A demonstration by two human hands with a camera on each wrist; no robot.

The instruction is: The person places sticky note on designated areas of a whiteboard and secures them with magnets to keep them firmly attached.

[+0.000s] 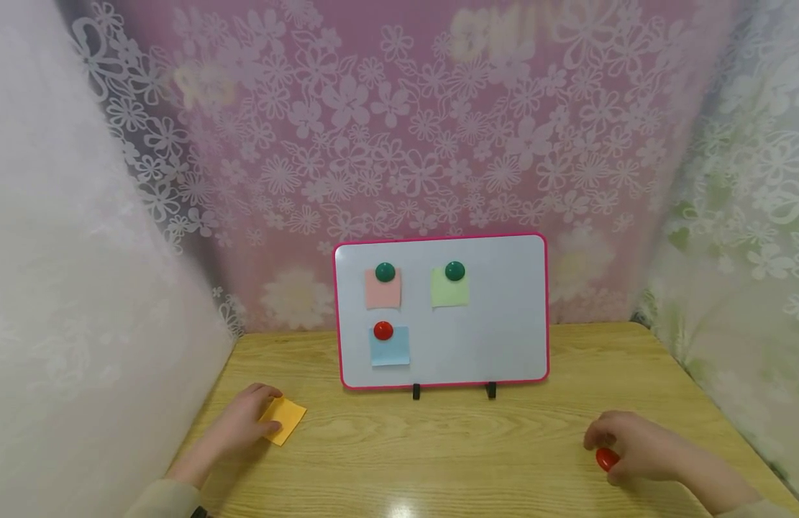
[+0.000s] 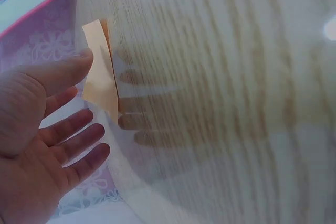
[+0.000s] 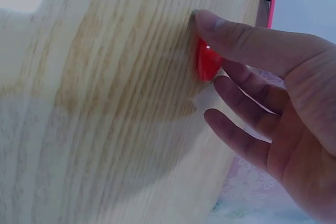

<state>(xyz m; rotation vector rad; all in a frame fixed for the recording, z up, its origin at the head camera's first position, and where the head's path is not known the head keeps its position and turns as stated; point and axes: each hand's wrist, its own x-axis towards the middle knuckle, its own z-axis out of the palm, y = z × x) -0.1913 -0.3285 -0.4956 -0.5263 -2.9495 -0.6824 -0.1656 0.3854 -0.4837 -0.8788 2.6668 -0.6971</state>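
On the left side of the table, my left hand [image 1: 247, 417] has its thumb and index finger at an orange sticky note [image 1: 285, 419], pinching its near edge. The left wrist view shows the thumb tip against the note [image 2: 101, 69], while the other fingers of that hand [image 2: 47, 135] spread loosely below. Over at the right, my right hand [image 1: 645, 446] holds a round red magnet [image 1: 607, 459] between thumb and fingers, low at the tabletop. In the right wrist view the thumb partly covers the magnet [image 3: 208, 64]; the remaining fingers are bent.
A pink-framed whiteboard [image 1: 503, 309] stands on black feet at the back. It bears a pink note [image 1: 382, 293] and a green note [image 1: 449, 291] under green magnets, and a blue note [image 1: 391, 351] under a red magnet [image 1: 382, 330]. Flowered curtains [image 1: 399, 144] surround the wooden table [image 1: 399, 446].
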